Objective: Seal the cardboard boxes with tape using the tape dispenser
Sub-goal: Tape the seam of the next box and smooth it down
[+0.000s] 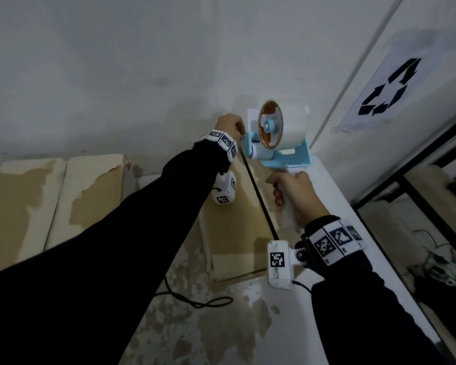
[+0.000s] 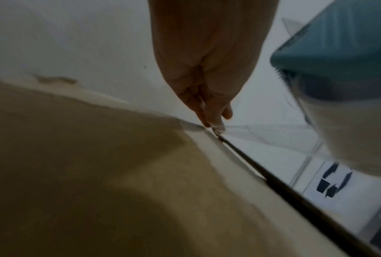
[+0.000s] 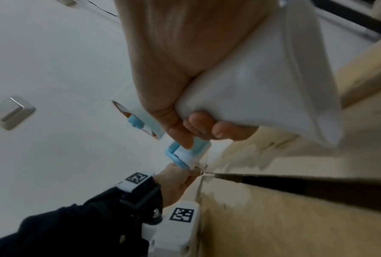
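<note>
A cardboard box (image 1: 234, 206) lies with its flaps closed and a dark seam (image 1: 261, 196) running down its top. My right hand (image 1: 292, 196) grips the white handle (image 3: 262, 87) of the blue tape dispenser (image 1: 274, 133), held above the seam's far end. The dispenser carries a clear tape roll (image 1: 287, 127). My left hand (image 1: 229, 125) is just left of the dispenser's roller (image 3: 185, 154). Its fingertips (image 2: 213, 121) pinch the clear tape end (image 2: 262, 130) at the far end of the seam (image 2: 295, 200). The serrated blade (image 2: 290, 97) hangs close to that hand.
A second cardboard box (image 1: 50, 201) stands to the left against the white wall. A paper with a recycling sign (image 1: 379, 88) hangs at the right. Below it are a black metal frame (image 1: 419, 167) and loose cables (image 1: 432, 259). A light switch (image 3: 9, 113) is on the wall.
</note>
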